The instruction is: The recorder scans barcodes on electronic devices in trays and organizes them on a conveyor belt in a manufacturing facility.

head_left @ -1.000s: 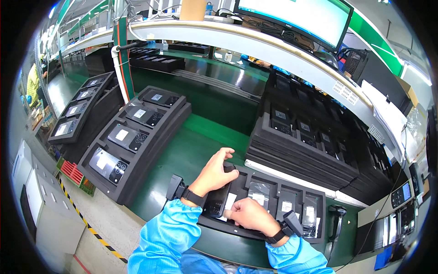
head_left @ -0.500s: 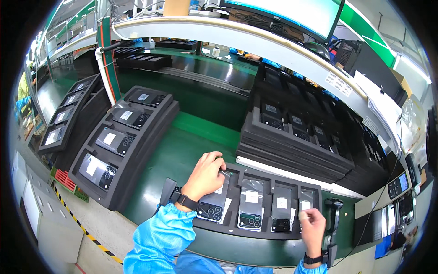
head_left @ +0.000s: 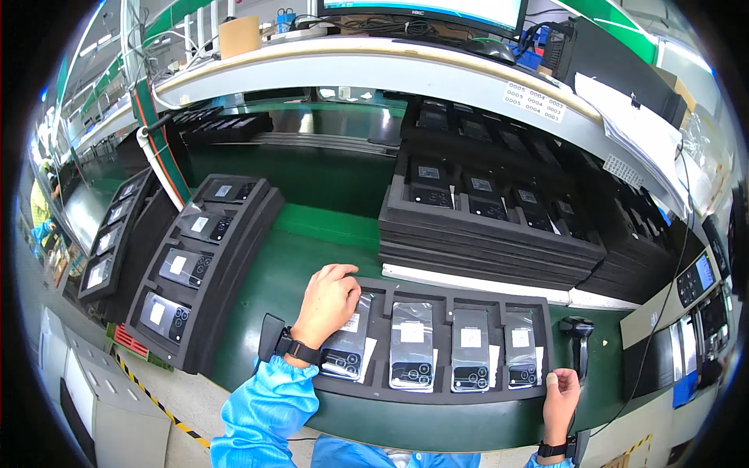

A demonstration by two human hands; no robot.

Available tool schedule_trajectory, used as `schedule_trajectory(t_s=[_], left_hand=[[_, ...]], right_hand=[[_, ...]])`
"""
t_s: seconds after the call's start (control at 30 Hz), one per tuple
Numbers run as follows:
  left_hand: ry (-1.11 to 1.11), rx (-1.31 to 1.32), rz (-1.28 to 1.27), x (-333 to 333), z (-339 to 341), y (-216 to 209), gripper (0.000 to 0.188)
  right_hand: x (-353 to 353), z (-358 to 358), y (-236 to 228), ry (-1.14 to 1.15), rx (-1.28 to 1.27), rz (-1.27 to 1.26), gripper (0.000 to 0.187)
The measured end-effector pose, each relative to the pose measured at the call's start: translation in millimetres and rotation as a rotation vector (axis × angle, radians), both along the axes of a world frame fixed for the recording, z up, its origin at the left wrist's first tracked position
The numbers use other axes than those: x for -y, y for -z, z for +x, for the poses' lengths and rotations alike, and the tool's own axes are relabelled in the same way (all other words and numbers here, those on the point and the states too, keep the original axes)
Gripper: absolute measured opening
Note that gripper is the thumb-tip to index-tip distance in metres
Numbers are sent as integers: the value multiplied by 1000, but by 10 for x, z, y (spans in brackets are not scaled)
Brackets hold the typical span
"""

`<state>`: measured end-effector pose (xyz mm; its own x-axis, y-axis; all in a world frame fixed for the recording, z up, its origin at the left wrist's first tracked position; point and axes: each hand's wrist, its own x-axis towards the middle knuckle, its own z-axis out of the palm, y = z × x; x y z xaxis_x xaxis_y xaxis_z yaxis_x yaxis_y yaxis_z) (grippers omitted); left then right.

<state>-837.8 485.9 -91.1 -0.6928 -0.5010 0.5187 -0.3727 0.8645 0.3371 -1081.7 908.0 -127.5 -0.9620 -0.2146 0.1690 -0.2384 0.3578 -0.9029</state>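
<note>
In front of me lies a black foam tray (head_left: 373, 384) whose pockets hold several phones, camera side up, each with a white label and clear film. My left hand (head_left: 328, 303) reaches over the tray's left end, fingers stretched past its far edge, partly covering the leftmost phone (head_left: 349, 341). Two more phones, one centre-left (head_left: 411, 344) and one centre-right (head_left: 470, 349), lie between my hands. At the tray's right front corner, beside the rightmost phone (head_left: 521, 345), my right hand (head_left: 560, 396) is closed with curled fingers. Whatever those fingers hold, if anything, is hidden. White slips stick out beside the phones.
A handheld scanner (head_left: 576, 347) lies right of the tray. Foam trays with phones are stacked at the left (head_left: 234, 269) and back right (head_left: 484, 253). A shelf (head_left: 374, 66) with a monitor (head_left: 437, 14) crosses above; a grey device (head_left: 679, 292) stands far right.
My right hand has moved off the rightmost phone to the tray's right front corner. My left hand stays over the left end. The whole view has shifted.
</note>
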Motion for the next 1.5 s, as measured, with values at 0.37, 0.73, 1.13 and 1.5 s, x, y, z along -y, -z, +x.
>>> schedule_trajectory(t_s=[0.37, 0.73, 1.13, 1.5], left_hand=[[-25, -360, 112, -88, 108, -29, 7], [-376, -4, 541, -1213, 1325, -19, 30], [-344, -496, 1167, -1054, 1216, -960, 37], [132, -871, 803, -316, -108, -998, 24]], right_hand=[[-38, 72, -52, -51, 51, -68, 14], [-79, 121, -324, -79, 315, 92, 46], [-303, 45, -1395, -446, 561, -182, 34], [635, -1114, -1536, -393, 60, -725, 38]])
